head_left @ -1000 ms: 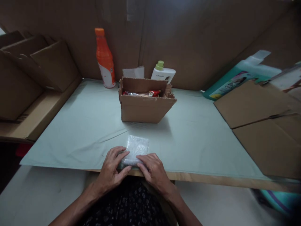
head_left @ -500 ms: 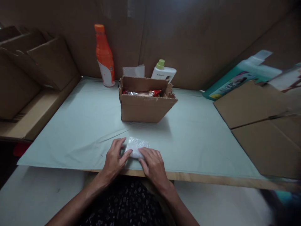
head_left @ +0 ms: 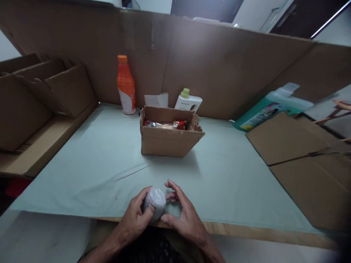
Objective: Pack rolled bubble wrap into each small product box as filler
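So, from the left you've got one cardboard holder (head_left: 65,91), one orange bottle (head_left: 125,86), then your left hand (head_left: 134,217) gripping one bubble-wrap roll (head_left: 157,199) at the near edge of the table (head_left: 233,182). Straight ahead, one open box (head_left: 164,143) stands in the way and partly hides one white bottle (head_left: 188,103), while your right hand (head_left: 189,221) is spread and curved just beside the roll. Far right, a third bottle, the teal one (head_left: 270,112), sits partly behind some cardboard panels (head_left: 285,142).
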